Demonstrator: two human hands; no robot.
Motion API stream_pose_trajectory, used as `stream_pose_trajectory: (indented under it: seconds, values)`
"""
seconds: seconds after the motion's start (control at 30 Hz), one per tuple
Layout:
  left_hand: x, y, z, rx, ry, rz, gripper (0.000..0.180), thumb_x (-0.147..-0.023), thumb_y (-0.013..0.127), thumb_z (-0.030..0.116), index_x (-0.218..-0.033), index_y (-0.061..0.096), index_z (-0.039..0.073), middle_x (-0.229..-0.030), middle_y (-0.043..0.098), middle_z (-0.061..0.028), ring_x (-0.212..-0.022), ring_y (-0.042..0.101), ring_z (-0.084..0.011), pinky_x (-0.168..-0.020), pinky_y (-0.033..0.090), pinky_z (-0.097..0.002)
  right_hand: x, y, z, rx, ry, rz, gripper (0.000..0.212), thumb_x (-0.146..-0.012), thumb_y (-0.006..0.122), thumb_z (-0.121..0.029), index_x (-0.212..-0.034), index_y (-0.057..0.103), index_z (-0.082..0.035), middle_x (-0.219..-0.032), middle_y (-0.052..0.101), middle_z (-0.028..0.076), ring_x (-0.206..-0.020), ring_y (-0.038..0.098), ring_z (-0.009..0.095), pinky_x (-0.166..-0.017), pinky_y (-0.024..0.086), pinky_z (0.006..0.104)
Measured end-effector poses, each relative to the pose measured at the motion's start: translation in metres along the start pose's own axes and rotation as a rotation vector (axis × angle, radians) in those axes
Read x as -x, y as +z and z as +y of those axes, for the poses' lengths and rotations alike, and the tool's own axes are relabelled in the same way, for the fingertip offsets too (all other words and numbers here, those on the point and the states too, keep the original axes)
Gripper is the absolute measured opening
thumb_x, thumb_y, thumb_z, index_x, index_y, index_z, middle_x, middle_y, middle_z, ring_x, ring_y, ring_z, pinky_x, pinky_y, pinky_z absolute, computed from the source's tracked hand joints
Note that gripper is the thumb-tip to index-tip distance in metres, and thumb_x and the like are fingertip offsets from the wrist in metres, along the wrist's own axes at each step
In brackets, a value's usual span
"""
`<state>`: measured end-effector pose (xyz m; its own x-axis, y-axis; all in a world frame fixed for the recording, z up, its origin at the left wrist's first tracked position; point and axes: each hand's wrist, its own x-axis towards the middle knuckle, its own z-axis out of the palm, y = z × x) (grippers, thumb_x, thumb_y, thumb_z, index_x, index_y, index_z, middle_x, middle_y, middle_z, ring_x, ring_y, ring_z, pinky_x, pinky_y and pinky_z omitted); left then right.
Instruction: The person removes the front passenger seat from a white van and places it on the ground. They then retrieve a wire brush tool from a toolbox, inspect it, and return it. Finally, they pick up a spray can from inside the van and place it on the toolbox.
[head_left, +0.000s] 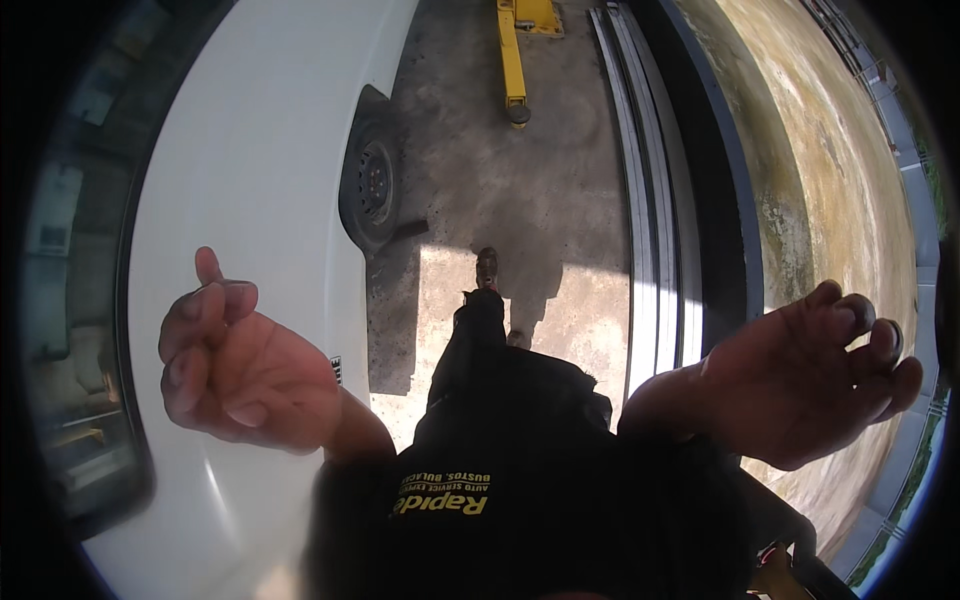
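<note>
Both of my hands are raised at the sides of my body, palms turned up. My left hand [255, 375] is in front of the side of a white vehicle [260, 150]. Its fingers are loosely curled and apart, with one pointing up, and no object shows in it. On the other side, my right hand [800, 380] is held out before a stained wall [800, 130]. Its fingers are bent and spread, their tips dark, and the palm is bare. I cannot tell whether the left hand touches the vehicle.
A wheel [374, 180] of the vehicle stands ahead on the left. A yellow lift arm [511, 65] reaches over the concrete floor [450, 150] farther ahead. Long pale metal rails [645, 200] run along the right, beside a dark ledge [715, 150]. My shoe [487, 265] is on the floor.
</note>
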<state>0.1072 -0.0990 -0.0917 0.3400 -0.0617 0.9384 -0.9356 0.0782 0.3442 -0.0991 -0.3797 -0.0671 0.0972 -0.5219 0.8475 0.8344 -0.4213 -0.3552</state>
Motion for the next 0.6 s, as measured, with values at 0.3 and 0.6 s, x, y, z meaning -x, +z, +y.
stream_pose_trajectory:
  seconds: [0.3, 0.6]
  values:
    - [0.185, 0.108, -0.247, 1.150, -1.989, 0.366, 0.062, -0.115, 0.036, 0.056, -0.146, 0.068, 0.012, -0.159, 0.059, -0.0112, -0.155, 0.043, -0.0255, -0.131, 0.025, -0.0520, 0.086, -0.013, 0.279, 0.756, 1.210, -0.815, 0.054, -0.103, 0.076, -0.031, -0.149, 0.062, -0.007, -0.146, 0.066, 0.018, -0.138, 0.062, 0.037, -0.116, 0.050, 0.0487]
    - [0.139, 0.241, -0.391, 0.364, -1.227, -1.004, 0.046, -0.113, 0.060, 0.036, -0.139, 0.069, 0.000, -0.147, 0.067, -0.0196, -0.136, 0.065, -0.0302, -0.112, 0.050, -0.0391, 0.106, -0.013, 0.440, 0.484, 1.326, -0.716, 0.043, -0.105, 0.070, -0.022, -0.143, 0.064, -0.004, -0.141, 0.064, 0.018, -0.127, 0.065, 0.032, -0.106, 0.053, 0.0428]
